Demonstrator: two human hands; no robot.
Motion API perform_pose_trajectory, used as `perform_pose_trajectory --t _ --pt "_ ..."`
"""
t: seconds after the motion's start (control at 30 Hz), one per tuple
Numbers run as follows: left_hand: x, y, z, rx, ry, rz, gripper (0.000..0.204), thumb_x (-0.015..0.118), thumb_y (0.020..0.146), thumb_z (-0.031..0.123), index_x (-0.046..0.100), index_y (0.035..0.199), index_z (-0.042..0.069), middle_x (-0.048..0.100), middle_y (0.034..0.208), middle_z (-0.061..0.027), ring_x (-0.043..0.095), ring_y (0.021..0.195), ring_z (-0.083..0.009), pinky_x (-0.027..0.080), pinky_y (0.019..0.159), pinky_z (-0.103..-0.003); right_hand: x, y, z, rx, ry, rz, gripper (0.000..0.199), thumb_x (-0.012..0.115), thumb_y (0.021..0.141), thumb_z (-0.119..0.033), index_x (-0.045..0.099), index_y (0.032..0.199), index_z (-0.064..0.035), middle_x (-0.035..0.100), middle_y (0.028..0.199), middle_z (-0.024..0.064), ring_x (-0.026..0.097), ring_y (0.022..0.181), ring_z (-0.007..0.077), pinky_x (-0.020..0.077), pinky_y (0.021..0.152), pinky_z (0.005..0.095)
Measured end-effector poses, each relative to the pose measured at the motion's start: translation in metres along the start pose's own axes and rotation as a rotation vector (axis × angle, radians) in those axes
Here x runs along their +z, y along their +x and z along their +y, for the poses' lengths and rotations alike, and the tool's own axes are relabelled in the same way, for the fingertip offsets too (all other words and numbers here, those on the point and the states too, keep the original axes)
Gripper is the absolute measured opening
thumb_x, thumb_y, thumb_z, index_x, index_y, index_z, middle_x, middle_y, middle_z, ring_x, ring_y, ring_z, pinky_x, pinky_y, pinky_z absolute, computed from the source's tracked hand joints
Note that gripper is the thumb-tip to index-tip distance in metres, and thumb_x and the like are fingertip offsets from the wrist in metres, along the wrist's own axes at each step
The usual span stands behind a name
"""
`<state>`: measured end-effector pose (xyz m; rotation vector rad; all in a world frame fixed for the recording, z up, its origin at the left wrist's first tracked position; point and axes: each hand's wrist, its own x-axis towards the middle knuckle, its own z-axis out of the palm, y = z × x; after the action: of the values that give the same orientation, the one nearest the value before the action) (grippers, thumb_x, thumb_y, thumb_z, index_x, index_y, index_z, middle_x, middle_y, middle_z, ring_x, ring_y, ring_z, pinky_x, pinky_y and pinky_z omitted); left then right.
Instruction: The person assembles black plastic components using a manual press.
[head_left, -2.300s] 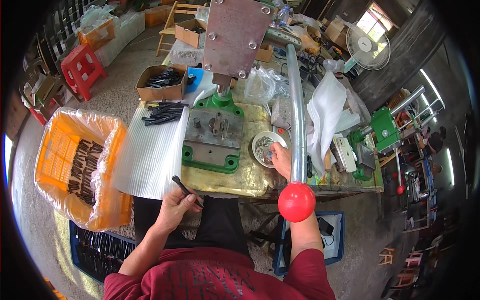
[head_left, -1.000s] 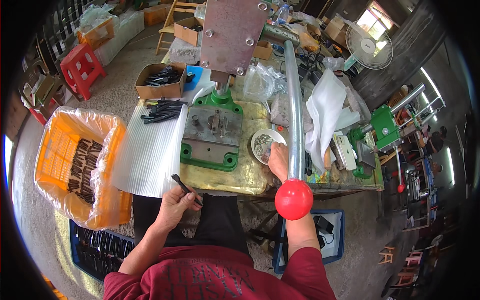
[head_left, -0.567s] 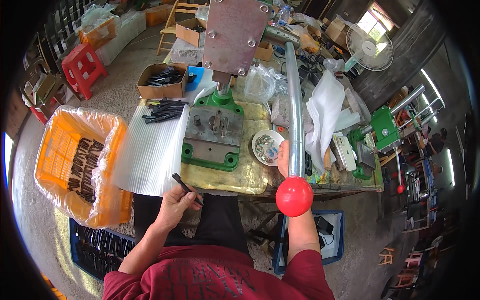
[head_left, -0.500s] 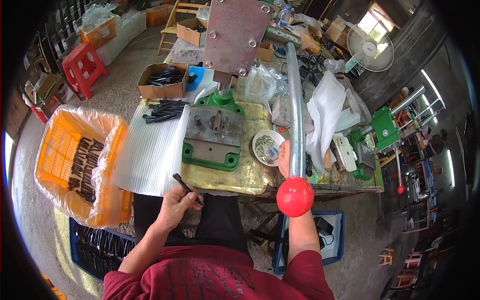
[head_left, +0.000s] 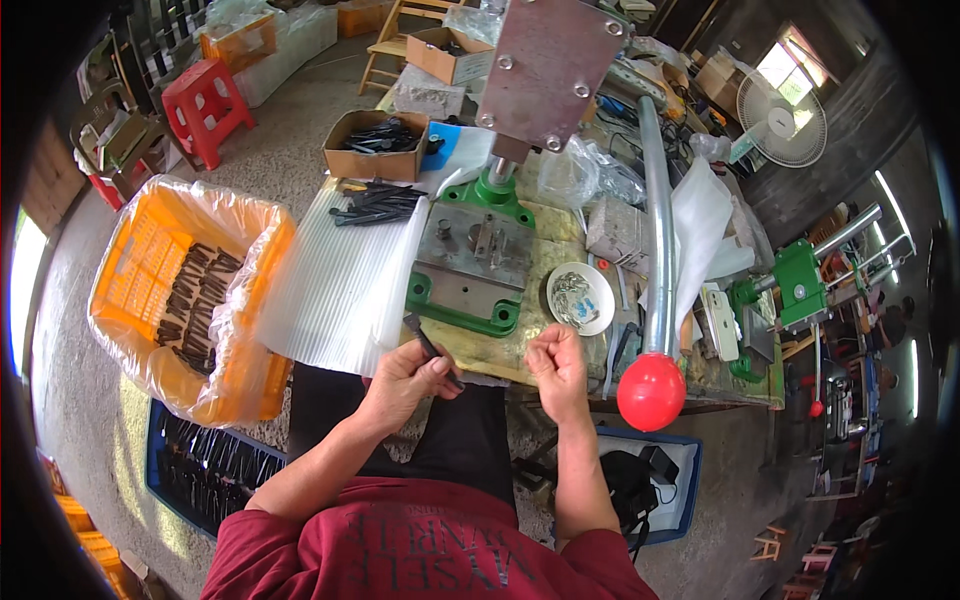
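My left hand (head_left: 403, 388) is closed on a slim black bar-shaped part (head_left: 434, 352), which tilts in front of the table's near edge. To its right, my right hand (head_left: 558, 372) is closed, thumb and fingers pinched together; whether something small is between them is hidden. Just beyond that hand is a white bowl (head_left: 604, 322) of small silvery metal pieces with some blue bits. A hand press with a green base (head_left: 492, 316) stands ahead, a metal fixture (head_left: 487, 243) on its bed. Its lever ends in a red ball (head_left: 651, 392), apart from my right hand.
Several black parts (head_left: 385, 204) lie on a white ribbed foam sheet (head_left: 335, 285), before a cardboard box (head_left: 345, 163) of similar parts. A plastic-lined orange crate (head_left: 135, 290) stands left. Blue bins (head_left: 690, 480) sit below the table. A second green press (head_left: 800, 285) is at right.
My right hand has drawn back from beside the bowl and the lever toward my left hand. The left hand still holds the black part. The whole view has shifted rightward.
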<state>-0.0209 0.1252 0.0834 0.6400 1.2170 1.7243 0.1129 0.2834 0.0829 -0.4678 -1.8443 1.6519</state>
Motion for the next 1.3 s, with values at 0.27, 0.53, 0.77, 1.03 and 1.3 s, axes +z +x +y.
perform_pose_trajectory --t 0.27,0.53,0.77,1.03,1.3 --pt "0.007 0.001 0.01 0.047 -0.294 0.052 0.016 0.05 0.083 0.019 0.05 0.088 0.004 0.056 0.081 -0.008 0.059 0.069 -0.0151 0.05 0.06 -0.025 0.044 -0.019 -0.009 0.024 0.295 -0.094 0.019 0.049 0.081 -0.001 0.037 0.095 -0.0067 0.044 0.077 0.0001 0.044 0.064 0.0053 0.0363 0.056 0.0171" --pt "0.01 -0.005 0.013 0.066 -0.324 0.069 0.016 0.049 0.083 0.019 0.05 0.088 0.004 0.056 0.082 -0.0076 0.058 0.068 -0.0147 0.05 0.06 -0.025 0.057 -0.024 -0.012 0.051 0.341 -0.126 0.02 0.049 0.081 -0.002 0.036 0.095 -0.0068 0.045 0.076 0.0003 0.044 0.064 0.0054 0.0364 0.056 0.017" --pt "0.01 -0.006 0.011 0.073 -0.316 0.063 0.016 0.049 0.083 0.019 0.05 0.088 0.003 0.056 0.082 -0.0071 0.058 0.068 -0.0142 0.05 0.061 -0.025 0.059 -0.025 -0.012 0.079 0.368 -0.131 0.02 0.05 0.081 -0.002 0.036 0.094 -0.0071 0.045 0.076 0.0004 0.045 0.064 0.0054 0.0365 0.056 0.0169" --pt "0.012 -0.006 0.009 0.067 -0.295 0.056 0.016 0.049 0.084 0.019 0.05 0.088 0.004 0.056 0.082 -0.0066 0.057 0.069 -0.0132 0.049 0.062 -0.025 0.056 -0.026 -0.011 0.095 0.386 -0.128 0.02 0.051 0.081 -0.002 0.036 0.094 -0.0069 0.045 0.074 0.0003 0.045 0.064 0.0056 0.0368 0.056 0.017" --pt "0.013 -0.006 0.002 0.119 -0.158 0.08 0.016 0.049 0.084 0.02 0.052 0.088 0.004 0.057 0.078 -0.0046 0.055 0.066 -0.0106 0.046 0.058 -0.022 0.061 -0.029 -0.008 0.078 0.402 -0.076 0.021 0.051 0.08 -0.002 0.035 0.093 -0.0067 0.045 0.074 0.0002 0.044 0.063 0.0056 0.037 0.057 0.0171"
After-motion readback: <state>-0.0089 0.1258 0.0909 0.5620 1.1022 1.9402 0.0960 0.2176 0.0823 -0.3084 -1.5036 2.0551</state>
